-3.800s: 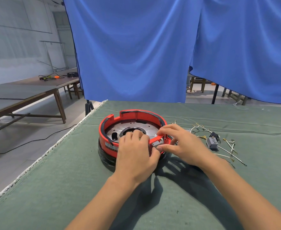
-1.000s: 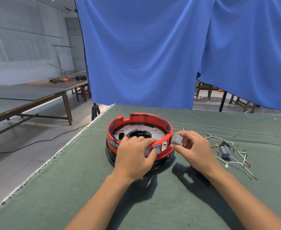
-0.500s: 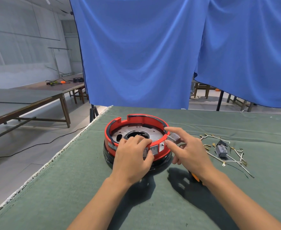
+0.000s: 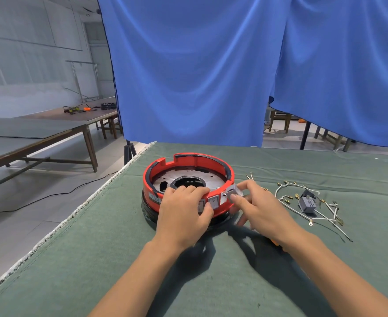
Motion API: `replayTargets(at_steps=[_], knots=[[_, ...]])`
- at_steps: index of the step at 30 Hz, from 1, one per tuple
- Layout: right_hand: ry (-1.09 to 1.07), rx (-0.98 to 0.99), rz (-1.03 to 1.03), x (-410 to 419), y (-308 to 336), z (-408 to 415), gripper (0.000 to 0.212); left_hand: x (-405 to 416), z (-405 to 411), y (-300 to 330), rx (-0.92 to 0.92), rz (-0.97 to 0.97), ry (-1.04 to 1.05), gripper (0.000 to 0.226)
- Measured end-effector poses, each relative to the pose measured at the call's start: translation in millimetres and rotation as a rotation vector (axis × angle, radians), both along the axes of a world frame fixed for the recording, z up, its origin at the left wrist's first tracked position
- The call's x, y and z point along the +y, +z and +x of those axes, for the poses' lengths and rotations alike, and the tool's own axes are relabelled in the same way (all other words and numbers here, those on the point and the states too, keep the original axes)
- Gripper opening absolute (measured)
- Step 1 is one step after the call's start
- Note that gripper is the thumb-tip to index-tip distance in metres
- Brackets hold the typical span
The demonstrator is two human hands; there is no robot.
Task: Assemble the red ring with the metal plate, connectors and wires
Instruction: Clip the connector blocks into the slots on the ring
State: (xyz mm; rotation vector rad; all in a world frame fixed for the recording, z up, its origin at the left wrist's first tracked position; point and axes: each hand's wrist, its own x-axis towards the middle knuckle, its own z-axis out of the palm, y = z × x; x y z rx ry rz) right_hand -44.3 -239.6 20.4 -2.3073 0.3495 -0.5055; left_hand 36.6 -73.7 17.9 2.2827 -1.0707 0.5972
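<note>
The red ring (image 4: 156, 172) stands on a black base on the green table, with the round metal plate (image 4: 213, 183) lying inside it. Two grey switch connectors (image 4: 213, 202) are seated in the ring's near wall. My left hand (image 4: 184, 216) grips that near wall, fingers curled over the rim and thumb on the outside. My right hand (image 4: 257, 207) pinches a third grey connector (image 4: 232, 191) between thumb and forefinger, tilted against the ring's front-right opening. White wires (image 4: 287, 197) with brass terminals lie to the right.
A small grey box-shaped part (image 4: 307, 204) sits among the wires. An orange object (image 4: 276, 244) peeks out under my right wrist. The table's left edge (image 4: 92, 200) drops to the floor. Blue curtains hang behind the table; wooden tables stand at the far left.
My right hand carried the grey connector from beside the ring up against its front-right opening. The left hand has kept its hold on the near wall.
</note>
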Motion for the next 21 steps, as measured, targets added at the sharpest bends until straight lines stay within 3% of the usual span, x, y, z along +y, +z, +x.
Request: replayTargets(at_steps=[4,6,13,21], knots=[[-0.146,0.033,-0.223,-2,0,-2,0.021,-2,-4,-1,-0.091,-0.013,0.015,0.037],[-0.165,-0.025,-0.268,1,1,-1,0.019,-5,-6,-2,-0.138,-0.008,0.007,0.037],[-0.171,0.013,-0.096,3,5,-1,0.016,-9,-9,-2,-0.074,0.049,0.025,0.036],[-0.044,-0.019,-0.012,9,2,1,0.033,-8,-9,-1,-0.049,-0.051,-0.009,0.031]])
